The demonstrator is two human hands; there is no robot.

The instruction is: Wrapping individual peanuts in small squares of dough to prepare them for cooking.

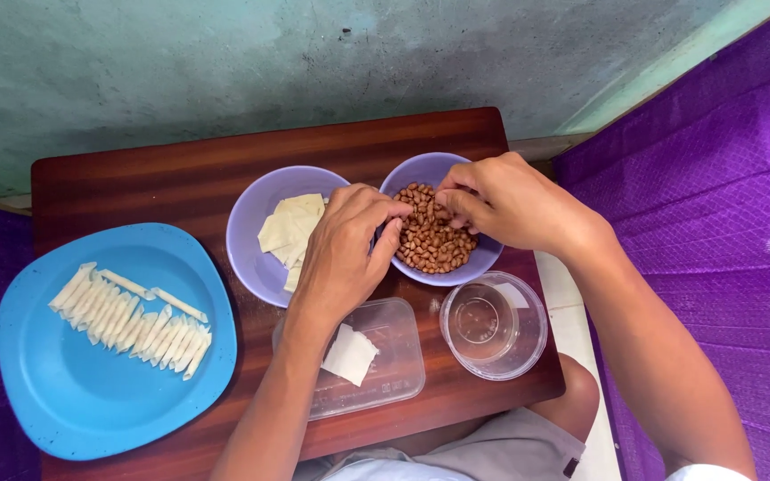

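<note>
My left hand (pixel 345 249) and my right hand (pixel 505 203) meet over a purple bowl (pixel 483 260) full of brown peanuts (pixel 430 242). The fingers of both are pinched together at the bowl's near-left rim, and what they pinch is too small to make out. A second purple bowl (pixel 251 240) to the left holds pale square wrapper sheets (pixel 291 227). Under my left forearm lies a clear rectangular lid (pixel 398 356) with one folded wrapper (pixel 349 354) on it.
A blue plate (pixel 73 392) at the left carries a row of several thin rolled wrappers (pixel 131 316). A clear round container (pixel 494 325) stands at the front right. All rest on a small dark wooden table (pixel 180 169) beside a green wall and purple mats.
</note>
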